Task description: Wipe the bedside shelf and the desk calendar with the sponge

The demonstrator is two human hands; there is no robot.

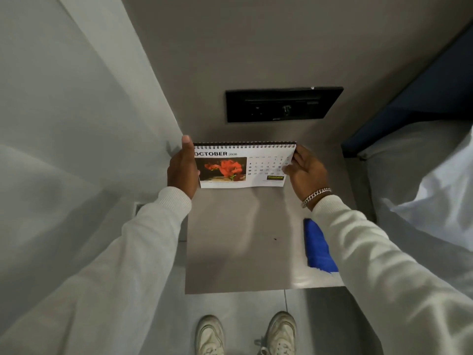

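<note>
Grey matte bedside shelf (243,252) fills the middle of the frame, mounted in a wall corner, with a black rectangular socket panel (281,105) on the wall above it and a bed with white sheets (422,175) to the right. White spiral-bound desk calendar (243,165), October page with a red flower photo, stands at the back of the shelf near the wall. Left hand (183,167) is clamped on its left edge, thumb up by the spiral. Right hand (305,170) is on the right edge, fingers loosely spread over the page, so more steadying than pinching. Blue rectangular sponge (317,245) lies on the shelf's right side, partly under the right sleeve, in neither hand. Looks like calendar handling: lifting or setting it, can't tell which. Next likely needs the right hand freed to fetch the sponge.
</note>
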